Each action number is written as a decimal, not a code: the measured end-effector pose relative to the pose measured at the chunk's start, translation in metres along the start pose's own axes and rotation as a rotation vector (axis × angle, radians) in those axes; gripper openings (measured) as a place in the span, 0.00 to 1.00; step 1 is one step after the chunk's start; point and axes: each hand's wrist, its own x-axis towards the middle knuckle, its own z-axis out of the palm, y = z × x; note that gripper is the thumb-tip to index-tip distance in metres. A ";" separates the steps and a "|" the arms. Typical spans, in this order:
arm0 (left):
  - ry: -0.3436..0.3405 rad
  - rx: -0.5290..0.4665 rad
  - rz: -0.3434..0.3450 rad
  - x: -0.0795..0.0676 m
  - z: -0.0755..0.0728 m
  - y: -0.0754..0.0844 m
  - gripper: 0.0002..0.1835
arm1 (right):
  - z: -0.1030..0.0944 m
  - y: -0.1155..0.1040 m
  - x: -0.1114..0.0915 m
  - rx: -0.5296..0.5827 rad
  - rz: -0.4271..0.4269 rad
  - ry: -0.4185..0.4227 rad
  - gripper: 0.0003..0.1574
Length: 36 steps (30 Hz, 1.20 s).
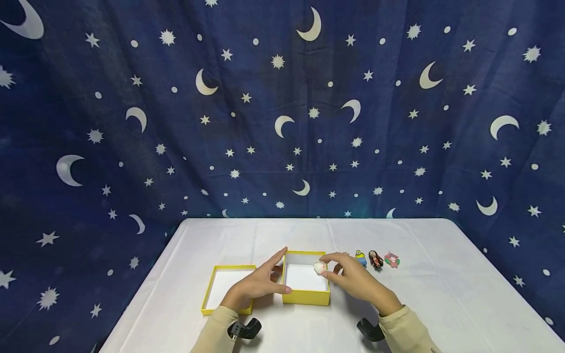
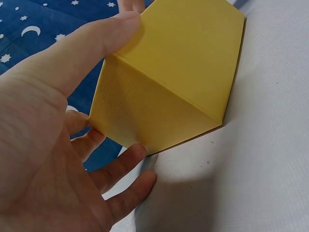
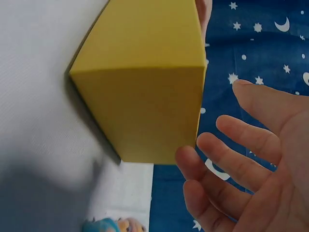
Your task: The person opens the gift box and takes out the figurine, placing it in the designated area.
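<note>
An uncovered yellow box (image 1: 305,297) with a white inside stands on the white table. My left hand (image 1: 260,283) holds it at the left side, thumb (image 2: 126,29) on the near wall and fingers toward the far left corner. By the box's right rim is my right hand (image 1: 353,279), thumb and index finger apart. A small white toy (image 1: 320,267) shows at those fingertips, over the box's inside; whether it touches the wall or floor I cannot tell. The right wrist view shows nothing between the spread fingers (image 3: 236,157).
Left of the box, a yellow-rimmed lid (image 1: 207,289) lies white inside up, partly behind my left arm. Right of my right hand sit a yellow and blue figure (image 1: 361,259), a dark-haired doll (image 1: 376,260) and a pink flower-like toy (image 1: 392,260). A starry blue curtain (image 1: 265,186) hangs behind.
</note>
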 end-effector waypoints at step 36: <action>-0.006 -0.002 0.007 0.001 0.001 -0.002 0.58 | 0.015 -0.042 0.050 -0.434 0.264 -0.258 0.29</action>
